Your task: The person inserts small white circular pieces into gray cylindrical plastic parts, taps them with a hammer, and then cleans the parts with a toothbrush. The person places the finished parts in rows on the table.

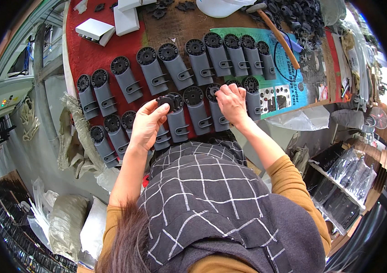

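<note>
Grey plastic housings with round black ends (199,61) lie in two rows across the workbench. My left hand (148,120) pinches a small black plastic part (170,101) between thumb and fingers, over the round end of a near-row housing (177,123). Farther right, my right hand (232,104) is closed, fingertips bent down at the round end of another near-row housing (218,116). Whatever those fingertips grip is hidden beneath them. Between my hands one more housing (197,109) shows its whole round end.
A wooden-handled hammer (279,38) lies at the back right beside a heap of black plastic parts (300,16). White boxes (95,31) sit at the far left, and a white bucket (220,8) stands at the back. Printed blue-green sheeting (300,98) covers the bench's right side.
</note>
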A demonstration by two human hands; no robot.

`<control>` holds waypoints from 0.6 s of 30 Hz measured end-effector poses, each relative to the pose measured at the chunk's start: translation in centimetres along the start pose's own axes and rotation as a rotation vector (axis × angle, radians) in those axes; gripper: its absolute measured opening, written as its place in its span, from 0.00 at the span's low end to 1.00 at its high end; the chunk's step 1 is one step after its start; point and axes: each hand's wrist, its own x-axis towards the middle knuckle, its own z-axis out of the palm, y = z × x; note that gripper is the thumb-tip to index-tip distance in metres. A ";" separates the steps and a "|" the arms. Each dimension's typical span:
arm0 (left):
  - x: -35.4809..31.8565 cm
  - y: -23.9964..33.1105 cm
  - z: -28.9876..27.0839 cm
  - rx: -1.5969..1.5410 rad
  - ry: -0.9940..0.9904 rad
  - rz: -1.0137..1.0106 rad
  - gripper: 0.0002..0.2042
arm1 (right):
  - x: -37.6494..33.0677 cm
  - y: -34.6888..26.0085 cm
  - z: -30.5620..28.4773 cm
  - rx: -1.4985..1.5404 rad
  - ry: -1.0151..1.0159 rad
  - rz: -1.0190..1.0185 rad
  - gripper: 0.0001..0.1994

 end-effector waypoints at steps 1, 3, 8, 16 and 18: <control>0.1 0.1 0.0 0.001 -0.009 -0.001 0.07 | 0.0 0.0 0.2 0.004 -0.024 0.005 0.06; 0.1 0.3 0.0 -0.005 -0.014 0.001 0.06 | -0.3 0.0 0.3 0.046 -0.007 0.011 0.06; 0.0 0.5 0.2 -0.026 0.019 0.004 0.09 | -1.4 0.0 0.1 0.007 -0.050 -0.042 0.14; 0.1 0.6 0.3 -0.008 -0.003 0.019 0.09 | -1.6 -1.6 -0.4 -0.127 -0.110 0.008 0.17; 0.2 0.6 0.3 0.001 -0.012 0.016 0.09 | -1.3 -1.9 -0.8 -0.165 -0.140 0.013 0.17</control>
